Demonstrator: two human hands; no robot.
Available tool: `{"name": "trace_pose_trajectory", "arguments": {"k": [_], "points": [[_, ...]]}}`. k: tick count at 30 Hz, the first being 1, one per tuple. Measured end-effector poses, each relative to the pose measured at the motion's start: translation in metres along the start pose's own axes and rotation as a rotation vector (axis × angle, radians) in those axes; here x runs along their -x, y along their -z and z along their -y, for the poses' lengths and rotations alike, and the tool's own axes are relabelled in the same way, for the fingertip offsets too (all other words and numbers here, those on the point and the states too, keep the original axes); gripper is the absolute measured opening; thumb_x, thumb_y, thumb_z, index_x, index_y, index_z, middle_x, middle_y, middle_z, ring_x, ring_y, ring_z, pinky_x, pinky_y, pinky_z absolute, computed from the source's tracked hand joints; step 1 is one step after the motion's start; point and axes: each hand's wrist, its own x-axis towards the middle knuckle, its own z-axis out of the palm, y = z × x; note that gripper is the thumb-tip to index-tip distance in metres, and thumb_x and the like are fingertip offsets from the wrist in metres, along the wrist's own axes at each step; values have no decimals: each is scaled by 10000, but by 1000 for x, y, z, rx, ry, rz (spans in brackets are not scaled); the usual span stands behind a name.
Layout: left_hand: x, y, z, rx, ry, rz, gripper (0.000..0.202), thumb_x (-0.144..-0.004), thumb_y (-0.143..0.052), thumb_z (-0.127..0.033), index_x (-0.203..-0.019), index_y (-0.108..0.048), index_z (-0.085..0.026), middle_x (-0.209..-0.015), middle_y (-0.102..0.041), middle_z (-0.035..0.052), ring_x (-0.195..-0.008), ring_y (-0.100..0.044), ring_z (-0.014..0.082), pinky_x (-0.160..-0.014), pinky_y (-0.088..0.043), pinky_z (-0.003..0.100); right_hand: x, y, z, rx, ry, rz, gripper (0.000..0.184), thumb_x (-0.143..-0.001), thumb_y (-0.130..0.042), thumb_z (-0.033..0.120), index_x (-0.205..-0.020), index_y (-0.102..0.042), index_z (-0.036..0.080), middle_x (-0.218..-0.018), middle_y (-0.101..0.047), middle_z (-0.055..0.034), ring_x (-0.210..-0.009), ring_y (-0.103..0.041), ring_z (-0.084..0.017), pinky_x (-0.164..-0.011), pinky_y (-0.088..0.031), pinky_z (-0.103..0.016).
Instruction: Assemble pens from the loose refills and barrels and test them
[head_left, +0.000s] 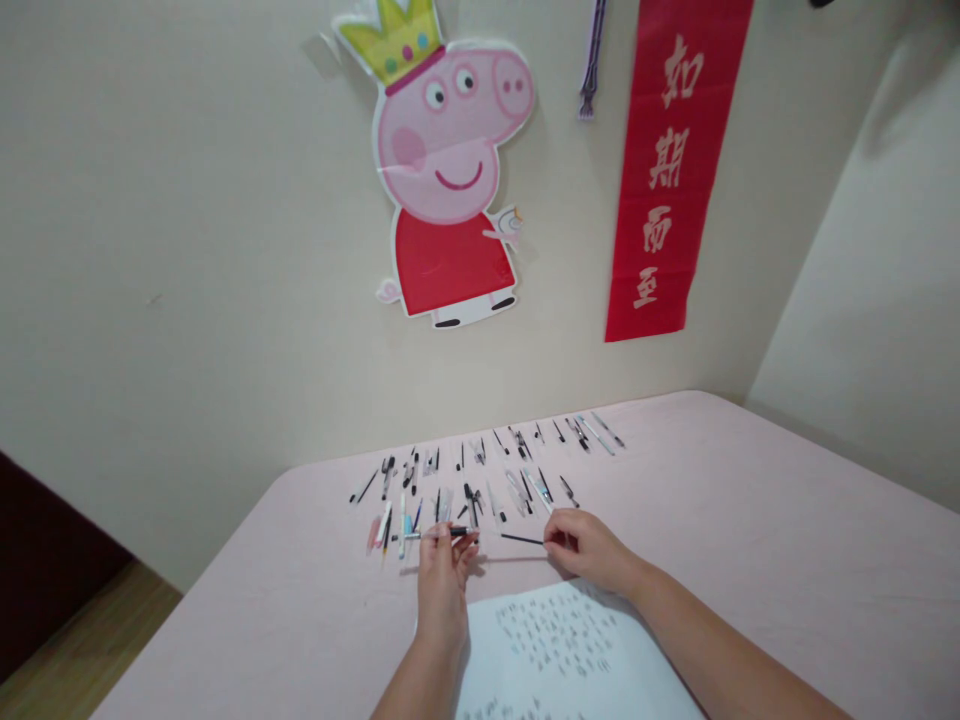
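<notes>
Just above the near end of the pen rows, my left hand (444, 580) is closed round a pen barrel (459, 531) with a dark section, lying roughly level. To its right, my right hand (589, 548) pinches one end of a thin black pen refill (523, 539). The refill points left toward the barrel, with a gap between the two. Beneath both hands, a sheet of paper (555, 640) with handwritten characters lies on the pink cloth. Behind my hands, several pens and pen parts (517, 490) are laid out in rows.
The pink-covered table (787, 530) runs up to a pale wall (225, 250). A pink pig cutout (454, 260) and a red banner (660, 200) hang there. Pinkish and blue pen pieces (373, 535) lie left of my left hand. Wooden floor (90, 630) shows at lower left.
</notes>
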Motion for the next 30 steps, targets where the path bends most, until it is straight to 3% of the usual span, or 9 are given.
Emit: {"name": "trace_pose_trajectory", "arguments": {"k": [11, 22, 30], "points": [[-2, 2, 4, -41, -37, 17, 331, -727, -681, -453, -883, -544, -194, -789, -652, 5, -716, -671, 129, -586, -525, 196, 1, -2, -1, 62, 63, 12, 115, -684, -540, 82, -695, -604, 178, -678, -575, 2, -651, -506, -129, -611, -373, -227], [2, -1, 0, -30, -42, 37, 350, -684, -710, -474, -792, -525, -197, -712, -637, -24, -700, -662, 119, -585, -509, 189, 1, -1, -1, 84, 61, 24, 109, -689, -546, 92, -703, -606, 181, -681, -579, 2, -651, -505, -133, -609, -371, -226], [0, 1, 2, -132, -98, 19, 395, -675, -693, -528, -804, -544, -185, -681, -659, -6, -635, -644, 112, -547, -486, 185, 0, 0, 0, 102, 71, 23, 100, -705, -540, 106, -703, -601, 185, -688, -579, -4, -661, -511, -139, -621, -375, -234]]}}
